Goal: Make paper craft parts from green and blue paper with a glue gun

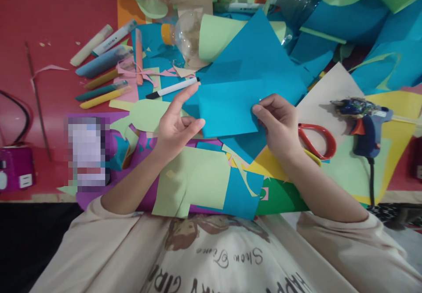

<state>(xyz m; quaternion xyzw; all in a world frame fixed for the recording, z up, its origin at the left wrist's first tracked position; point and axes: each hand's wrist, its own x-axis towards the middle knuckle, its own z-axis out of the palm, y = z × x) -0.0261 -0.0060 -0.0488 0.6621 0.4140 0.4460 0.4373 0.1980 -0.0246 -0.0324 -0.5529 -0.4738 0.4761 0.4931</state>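
Note:
A bright blue sheet of paper is pinched at its right edge between the thumb and fingers of my right hand. My left hand is beside the sheet's left edge, thumb and forefinger spread apart. Whether the thumb tip touches the paper I cannot tell. Behind the sheet lies more blue paper with a pointed top corner. A black-and-white marker lies just beyond my left forefinger. Close to my right wrist are red-handled scissors, their blades hidden.
A blue glue gun rests at the right with its cord hanging over the front edge. Several markers lie at the left, near a blurred phone. A plastic bottle wrapped in green paper lies behind. Paper scraps cover the front.

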